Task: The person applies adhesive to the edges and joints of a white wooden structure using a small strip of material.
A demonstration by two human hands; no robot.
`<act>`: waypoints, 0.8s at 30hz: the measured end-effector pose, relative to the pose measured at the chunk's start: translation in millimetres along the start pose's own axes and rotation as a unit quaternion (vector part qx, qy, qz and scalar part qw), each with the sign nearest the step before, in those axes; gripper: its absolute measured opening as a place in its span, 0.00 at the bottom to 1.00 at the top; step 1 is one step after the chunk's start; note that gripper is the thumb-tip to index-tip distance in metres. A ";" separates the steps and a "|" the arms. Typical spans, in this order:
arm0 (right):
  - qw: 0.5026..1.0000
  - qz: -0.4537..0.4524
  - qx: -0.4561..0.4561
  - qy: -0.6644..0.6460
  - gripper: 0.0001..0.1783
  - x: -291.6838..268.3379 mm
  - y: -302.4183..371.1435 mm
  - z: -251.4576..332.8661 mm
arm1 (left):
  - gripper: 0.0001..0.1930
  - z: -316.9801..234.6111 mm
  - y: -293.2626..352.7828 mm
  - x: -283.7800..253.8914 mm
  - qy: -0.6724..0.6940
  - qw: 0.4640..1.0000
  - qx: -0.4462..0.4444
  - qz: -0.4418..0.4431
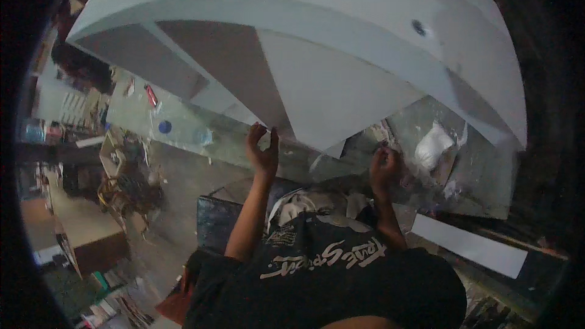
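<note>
Largest of all, across the top of the view: a broad white curved piece [341, 73], with two dark holes in the upper part, a bent band below, and flat faces tapering toward a point near the wearer. Means of support impossible to tell. Step in hand, as judged: handling along the near lower edge of that piece; next move probably calling for a sure, even hold there, with care for the pointed corner. Underneath, partly covered, a pale greenish work surface [129, 118]. Below and to the left, a grey floor [177, 207], then a tan cabinet [85, 228]. At lower right, a long white strip [469, 245]; at left, a tangled coil [128, 195], probably cable. Near the lower edge of the piece, the left hand [262, 153], thumb and forefinger slightly parted, nothing seen between; contact uncertain. Farther right, the right hand [386, 167], fingers curled in; cannot tell whether around anything. Just beside, a crumpled white bundle [434, 146]. Smallest, on the surface at left: a slim red object [150, 95] and a round blue one [164, 126].
</note>
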State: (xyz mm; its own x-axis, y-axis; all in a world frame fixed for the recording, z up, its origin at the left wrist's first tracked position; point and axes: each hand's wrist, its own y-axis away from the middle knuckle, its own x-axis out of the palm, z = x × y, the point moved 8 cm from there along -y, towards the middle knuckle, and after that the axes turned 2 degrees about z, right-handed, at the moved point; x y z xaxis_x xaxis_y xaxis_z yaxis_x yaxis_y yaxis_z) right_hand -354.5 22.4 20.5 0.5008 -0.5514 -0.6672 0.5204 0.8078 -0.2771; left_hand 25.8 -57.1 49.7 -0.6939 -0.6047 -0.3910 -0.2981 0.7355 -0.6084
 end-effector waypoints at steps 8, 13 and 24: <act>0.997 0.061 -0.018 0.048 0.12 -0.8 -30.3 17.3 | 0.26 17.0 20.8 29.0 0.006 0.998 -0.061 -0.015; 0.993 -0.007 -0.100 0.054 0.11 2.9 -32.6 9.4 | 0.24 17.9 20.7 30.9 0.015 0.998 -0.058 -0.015; 0.987 -0.018 -0.137 0.082 0.09 12.4 -27.3 5.7 | 0.23 22.2 18.3 26.6 0.081 0.993 -0.087 0.008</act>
State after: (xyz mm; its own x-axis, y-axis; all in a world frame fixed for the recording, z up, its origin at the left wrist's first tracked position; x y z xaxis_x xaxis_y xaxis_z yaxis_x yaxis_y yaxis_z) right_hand -358.5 -7.6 23.7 0.3554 -0.5581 -0.7498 0.3187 0.8265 -0.4641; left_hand 16.4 -66.6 12.8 -0.7921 -0.5449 -0.2750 -0.3845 0.7954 -0.4685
